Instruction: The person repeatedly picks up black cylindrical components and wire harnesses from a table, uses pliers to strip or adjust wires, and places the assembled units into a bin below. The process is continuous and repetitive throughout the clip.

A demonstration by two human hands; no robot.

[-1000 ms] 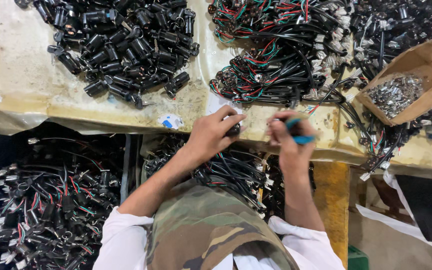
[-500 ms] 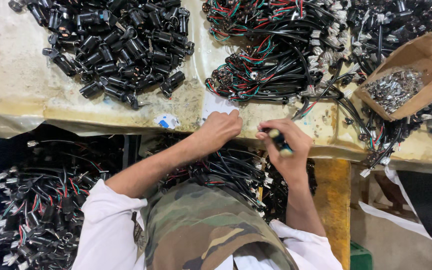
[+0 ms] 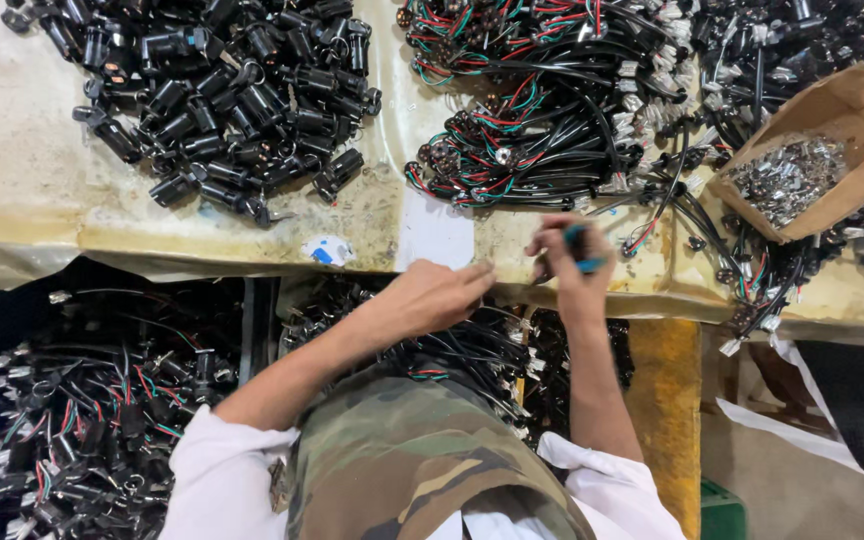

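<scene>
The right hand (image 3: 570,262) closes around a blue-tipped tool (image 3: 582,250), hiding most of its body. The left hand's (image 3: 430,298) fingertips blur at the desk (image 3: 32,190) edge, so any small part pinched there cannot be told. The pile of black connectors (image 3: 222,100) and the wire bundles (image 3: 542,110) run off the top edge.

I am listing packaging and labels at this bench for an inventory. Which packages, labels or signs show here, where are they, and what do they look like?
Brown cardboard box: far right on the table, open and tilted, holding small silvery metal parts.
White sheet: near table edge, just beyond the left hand, plain rectangle.
Small sticker scrap: left of the sheet, white with blue, crumpled.
No signs or screens.
</scene>
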